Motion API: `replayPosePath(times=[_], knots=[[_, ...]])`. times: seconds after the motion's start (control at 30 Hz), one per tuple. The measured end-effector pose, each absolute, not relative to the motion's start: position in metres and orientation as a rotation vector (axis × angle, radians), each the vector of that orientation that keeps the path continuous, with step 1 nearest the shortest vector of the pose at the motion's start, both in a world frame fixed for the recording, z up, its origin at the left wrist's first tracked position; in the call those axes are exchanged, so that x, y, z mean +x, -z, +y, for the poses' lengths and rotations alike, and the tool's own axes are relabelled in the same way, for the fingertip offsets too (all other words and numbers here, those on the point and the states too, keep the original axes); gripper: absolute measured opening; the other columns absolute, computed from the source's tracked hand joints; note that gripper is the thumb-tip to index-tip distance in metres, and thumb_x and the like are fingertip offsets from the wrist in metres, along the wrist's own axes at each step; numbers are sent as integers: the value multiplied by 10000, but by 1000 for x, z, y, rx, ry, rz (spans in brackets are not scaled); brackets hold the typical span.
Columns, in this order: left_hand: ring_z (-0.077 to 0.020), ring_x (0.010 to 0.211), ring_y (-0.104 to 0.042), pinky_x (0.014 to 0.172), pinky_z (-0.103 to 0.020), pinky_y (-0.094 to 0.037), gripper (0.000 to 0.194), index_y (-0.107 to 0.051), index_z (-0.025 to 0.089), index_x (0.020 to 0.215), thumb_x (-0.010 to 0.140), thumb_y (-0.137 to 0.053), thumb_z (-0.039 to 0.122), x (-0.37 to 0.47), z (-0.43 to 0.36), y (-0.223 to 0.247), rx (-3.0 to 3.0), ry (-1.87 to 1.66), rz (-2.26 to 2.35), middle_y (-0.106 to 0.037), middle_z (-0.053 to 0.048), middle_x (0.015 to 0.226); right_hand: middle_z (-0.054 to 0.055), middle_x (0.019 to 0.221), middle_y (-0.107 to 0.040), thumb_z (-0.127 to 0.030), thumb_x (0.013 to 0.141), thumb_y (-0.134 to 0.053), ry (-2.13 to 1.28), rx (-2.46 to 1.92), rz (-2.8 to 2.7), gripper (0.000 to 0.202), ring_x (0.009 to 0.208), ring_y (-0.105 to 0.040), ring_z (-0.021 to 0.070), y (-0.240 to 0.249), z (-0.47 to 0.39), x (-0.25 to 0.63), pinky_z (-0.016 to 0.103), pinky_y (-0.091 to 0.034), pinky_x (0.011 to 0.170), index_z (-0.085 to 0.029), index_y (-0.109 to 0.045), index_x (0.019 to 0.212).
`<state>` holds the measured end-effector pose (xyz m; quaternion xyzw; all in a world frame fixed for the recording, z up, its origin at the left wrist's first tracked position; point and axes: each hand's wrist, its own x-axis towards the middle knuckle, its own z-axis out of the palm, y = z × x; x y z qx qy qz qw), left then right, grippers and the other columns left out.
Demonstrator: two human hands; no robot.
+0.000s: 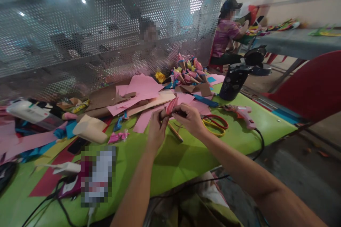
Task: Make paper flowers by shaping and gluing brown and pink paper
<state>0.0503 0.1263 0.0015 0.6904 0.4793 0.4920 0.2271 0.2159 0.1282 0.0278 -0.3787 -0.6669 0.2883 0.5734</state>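
Over the green table (186,159), my left hand (159,125) and my right hand (189,117) meet at a small folded pink paper piece (171,105). Fingers of both hands are closed round its lower end, and its pointed pink top sticks up between them. Just below the hands lies a thin wooden stick (176,133). Scissors with red and yellow handles (216,126) rest right of my right hand. Pink paper sheets (142,87) are piled behind the hands.
A pink glue gun (246,115) with a black cable and a dark tumbler (234,82) stand to the right. Finished-looking paper cones (188,71) are heaped at the back. Left are a cream cup (90,128) and a power strip. A person (226,35) sits at another table.
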Motion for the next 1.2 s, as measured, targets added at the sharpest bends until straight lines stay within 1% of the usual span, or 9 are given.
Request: replayPosePath(times=[0.2, 0.3, 0.5, 0.7, 0.87, 1.03, 1.2], knots=[[-220, 1100, -578, 964, -368, -464, 277, -567, 213, 1126, 941, -551, 419, 50, 124, -6, 1805, -1314, 1238, -624, -79, 1137, -11, 668, -607, -220, 767, -618, -697, -875, -1571, 58, 586, -502, 122, -29, 128, 216, 239, -389, 559, -189, -660, 741], [-215, 1095, -578, 960, -358, -463, 253, -570, 219, 1108, 934, -561, 403, 50, 123, -8, 1788, -1300, 1241, -625, -72, 1130, -13, 652, -616, -234, 764, -627, -742, -881, -1556, 68, 574, -500, 120, -27, 129, 216, 239, -381, 551, -188, -672, 742], [-218, 1101, -582, 967, -371, -460, 279, -576, 220, 1154, 930, -568, 385, 49, 126, -3, 1830, -1308, 1278, -634, -79, 1139, -15, 633, -613, -271, 773, -666, -779, -880, -1564, 100, 566, -502, 119, -25, 129, 217, 243, -368, 550, -183, -712, 775], [-227, 1096, -573, 977, -389, -454, 301, -576, 216, 1157, 923, -572, 405, 49, 127, -3, 1844, -1303, 1330, -621, -82, 1125, -33, 578, -556, -300, 725, -710, -812, -942, -1528, 133, 541, -466, 113, -22, 132, 215, 240, -340, 525, -180, -718, 783], [-241, 1107, -560, 995, -412, -440, 324, -566, 206, 1155, 911, -580, 418, 50, 127, -4, 1836, -1322, 1318, -606, -91, 1137, -15, 636, -616, -321, 713, -694, -950, -913, -1465, 158, 558, -493, 116, -19, 134, 213, 238, -367, 536, -174, -683, 769], [-229, 1135, -566, 1011, -392, -435, 303, -570, 224, 1177, 922, -578, 385, 51, 127, 0, 1790, -1341, 1276, -620, -82, 1173, -25, 613, -568, -312, 738, -661, -905, -900, -1500, 141, 558, -450, 106, -23, 131, 211, 230, -347, 532, -174, -640, 723], [-233, 1136, -563, 1021, -400, -436, 303, -577, 221, 1157, 911, -596, 397, 51, 128, 0, 1762, -1359, 1239, -615, -84, 1170, -23, 636, -567, -294, 773, -639, -817, -900, -1556, 118, 573, -447, 109, -21, 131, 211, 232, -341, 535, -180, -629, 746]])
